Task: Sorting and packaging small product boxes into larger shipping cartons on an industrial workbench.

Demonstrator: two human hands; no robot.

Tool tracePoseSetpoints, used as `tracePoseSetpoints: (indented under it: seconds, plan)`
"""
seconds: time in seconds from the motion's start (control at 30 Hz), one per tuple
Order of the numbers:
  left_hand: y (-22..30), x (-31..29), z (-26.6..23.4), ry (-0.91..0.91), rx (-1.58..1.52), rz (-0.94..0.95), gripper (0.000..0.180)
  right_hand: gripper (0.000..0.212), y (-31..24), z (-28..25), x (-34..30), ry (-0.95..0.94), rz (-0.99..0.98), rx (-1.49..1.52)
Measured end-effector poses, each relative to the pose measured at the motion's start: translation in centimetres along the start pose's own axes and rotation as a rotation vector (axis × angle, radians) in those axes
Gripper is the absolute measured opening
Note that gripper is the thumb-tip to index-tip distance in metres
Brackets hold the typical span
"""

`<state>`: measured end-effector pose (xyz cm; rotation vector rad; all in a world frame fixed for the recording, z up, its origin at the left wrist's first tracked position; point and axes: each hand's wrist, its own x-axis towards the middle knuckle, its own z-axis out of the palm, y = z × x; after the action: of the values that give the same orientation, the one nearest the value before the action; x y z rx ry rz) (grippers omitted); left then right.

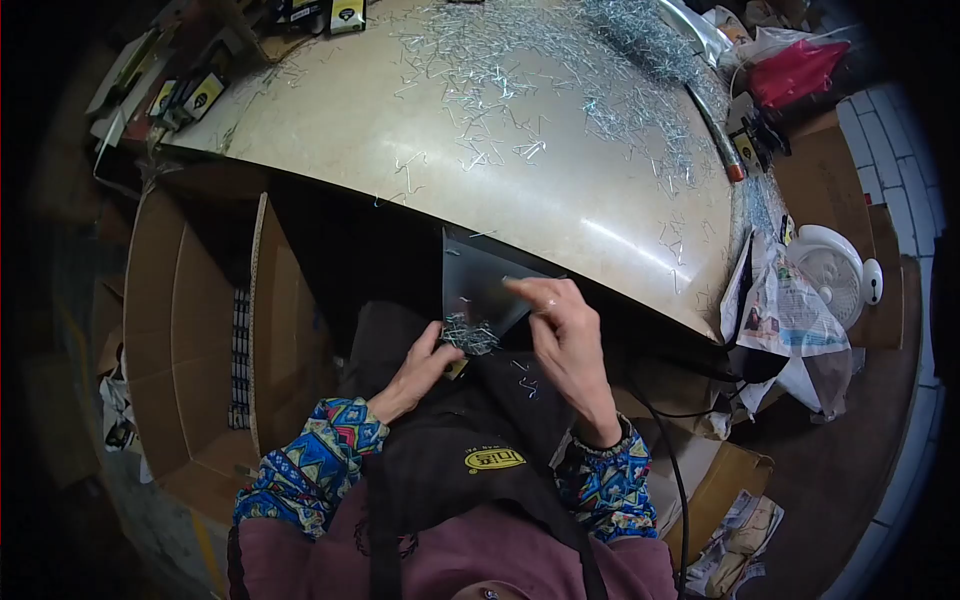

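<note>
My left hand (415, 372) is closed around a small box (456, 369), of which only a yellow and dark bit shows. Thin, bent silvery wire hooks (470, 334) lie heaped above it, at the lower end of a grey sheet-metal chute (478, 268). To the right of the chute is my right hand (568, 335), its fingers curled and the forefinger bent toward the metal. Its fingertips are blurred, and I cannot see what they hold, if anything. A few loose wire hooks (527, 384) rest on my black apron (450, 430).
Many more wire hooks (480, 70) lie scattered across the pale tabletop (330, 125). Small black-and-yellow boxes (204, 94) stand at its left. An open cardboard carton (160, 340) sits on my left, with stacked dark packs (240, 360) inside. At right are a white fan (830, 280) and newspaper (795, 295).
</note>
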<state>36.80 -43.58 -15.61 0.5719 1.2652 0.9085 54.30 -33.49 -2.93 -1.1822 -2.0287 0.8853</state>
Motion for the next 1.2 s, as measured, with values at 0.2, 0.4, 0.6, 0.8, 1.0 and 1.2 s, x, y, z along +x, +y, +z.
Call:
tracePoseSetpoints:
  seconds: [0.2, 0.4, 0.6, 0.8, 1.0, 1.2]
  plan:
    - [-1.5, 0.4, 1.2, 0.118, 0.599, 0.291, 0.064, 0.045, 3.2, 6.2, -2.2, -0.009, -0.227, -0.399]
    - [-1.7, 0.5, 1.6, 0.248, 0.695, 0.504, 0.042, 0.054, 2.6, 6.1, -4.3, -0.186, -0.194, -0.247]
    - [-3.8, 1.1, -0.6, 0.185, 0.705, 0.475, 0.056, 0.045, 3.5, 7.3, -5.9, -0.407, -0.169, 0.015]
    - [-1.2, -2.4, -2.2, 0.101, 0.620, 0.682, 0.072, 0.034, 1.3, 3.6, -3.9, -0.278, 0.043, 0.280]
    - [2.5, -0.8, 0.1, 0.225, 0.437, 0.743, 0.077, 0.034, 1.6, 2.1, -3.0, -0.192, 0.089, 0.255]
    - [4.4, -0.1, 1.3, 0.145, 0.605, 0.917, 0.078, 0.038, 0.4, 2.4, -1.7, -0.134, 0.125, 0.314]
